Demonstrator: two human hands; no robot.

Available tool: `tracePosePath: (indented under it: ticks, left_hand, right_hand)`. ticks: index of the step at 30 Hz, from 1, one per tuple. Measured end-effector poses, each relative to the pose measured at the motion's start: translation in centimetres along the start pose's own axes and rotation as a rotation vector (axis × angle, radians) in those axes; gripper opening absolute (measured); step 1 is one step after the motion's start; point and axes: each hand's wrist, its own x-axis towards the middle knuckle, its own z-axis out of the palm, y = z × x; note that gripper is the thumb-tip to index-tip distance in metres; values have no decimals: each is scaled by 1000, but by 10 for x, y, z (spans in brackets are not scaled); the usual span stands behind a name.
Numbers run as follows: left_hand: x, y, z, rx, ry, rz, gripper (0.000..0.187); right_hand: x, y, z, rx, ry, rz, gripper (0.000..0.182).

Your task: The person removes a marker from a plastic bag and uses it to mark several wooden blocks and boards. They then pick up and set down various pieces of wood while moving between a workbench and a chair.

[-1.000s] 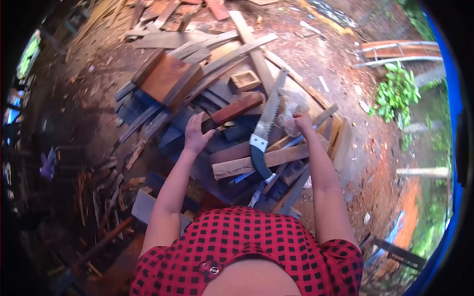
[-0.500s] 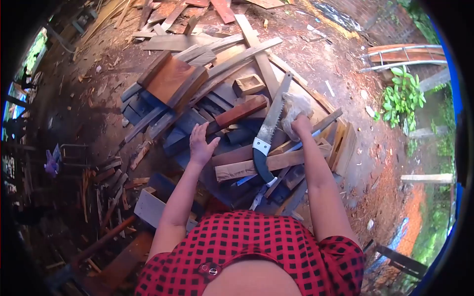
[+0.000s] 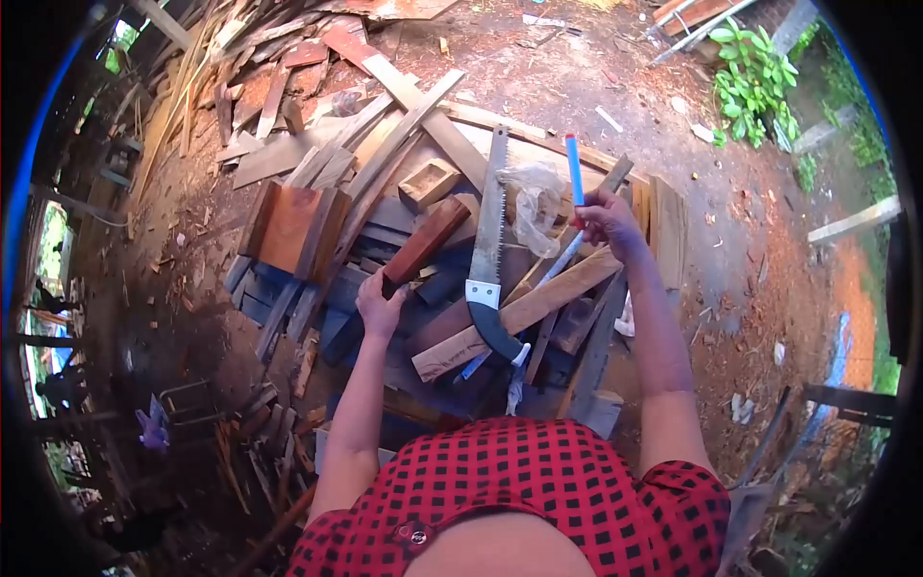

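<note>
My left hand is closed around the near end of a reddish-brown wooden block, which points up and to the right over the wood pile. My right hand grips a slim blue marker-like stick with a red end, held upright. Between my hands lies a hand saw with a dark curved handle, its blade pointing away from me. A crumpled clear plastic bag rests just right of the blade. Beneath the saw handle, a light wooden board lies at a slant.
A brown wooden box-like piece sits on the pile's left side. Beyond the saw is a small hollow wooden block. Long planks cross at the back, and a leafy plant grows at the far right.
My left hand has closed on the reddish-brown block. My right hand has left the plastic bag and now holds the blue stick up. The view has shifted.
</note>
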Motion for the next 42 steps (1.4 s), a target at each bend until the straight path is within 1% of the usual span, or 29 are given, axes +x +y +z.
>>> tracePosePath:
  ticks: [1, 3, 4, 6, 10, 12, 13, 15, 16, 17, 18, 22, 25, 27, 31, 34, 36, 40, 42]
  left_hand:
    - [1, 0, 1, 9, -7, 11, 55]
    - [2, -1, 4, -31, 33, -1, 51]
    - [3, 1, 3, -19, 25, 5, 51]
    - [3, 7, 1, -54, 69, 31, 48]
    - [5, 2, 3, -65, 50, 45, 51]
    - [4, 3, 3, -141, 43, 30, 49]
    - [4, 2, 3, -136, 38, 25, 49]
    - [5, -1, 5, -184, 8, -1, 47]
    - [5, 1, 5, -183, 6, -2, 47]
    - [4, 3, 4, -182, 16, 8, 45]
    - [5, 5, 4, -182, 27, 18, 43]
    - [5, 1, 8, -182, 71, 27, 45]
    - [6, 5, 6, -219, 56, -10, 44]
    - [6, 5, 7, -293, 45, -21, 43]
    - [7, 5, 6, -262, 81, 3, 42]
    - [7, 7, 4, -264, 50, -13, 41]
    - [8, 7, 4, -265, 63, 18, 41]
    - [8, 5, 5, -264, 97, 8, 42]
    - [8, 7, 3, -225, 101, 23, 44]
  right_hand:
    - [2, 3, 9, 15, 7, 0, 23]
    - [9, 9, 27, 194, -41, -75, 23]
    - [17, 15, 35, 209, -38, -71, 23]
    - [37, 32, 50, 171, -245, 5, 16]
    - [71, 64, 94, 215, -184, 95, 14]
    - [80, 68, 106, 157, -172, 18, 14]
    - [85, 74, 113, 161, -174, 26, 14]
    - [97, 87, 126, 200, -137, -120, 19]
    - [99, 89, 130, 200, -137, -118, 19]
    - [98, 91, 134, 218, -148, -138, 23]
    - [98, 93, 136, 235, -159, -159, 27]
    - [98, 100, 140, 241, -162, -220, 23]
    - [98, 101, 141, 194, -167, -212, 24]
    - [98, 104, 143, 120, -148, -253, 24]
    - [100, 106, 145, 165, -164, -256, 24]
    - [100, 107, 145, 195, -162, -265, 26]
    - [98, 107, 147, 177, -156, -256, 26]
    - [98, 107, 147, 149, -149, -222, 28]
    - [99, 107, 146, 116, -150, -252, 27]
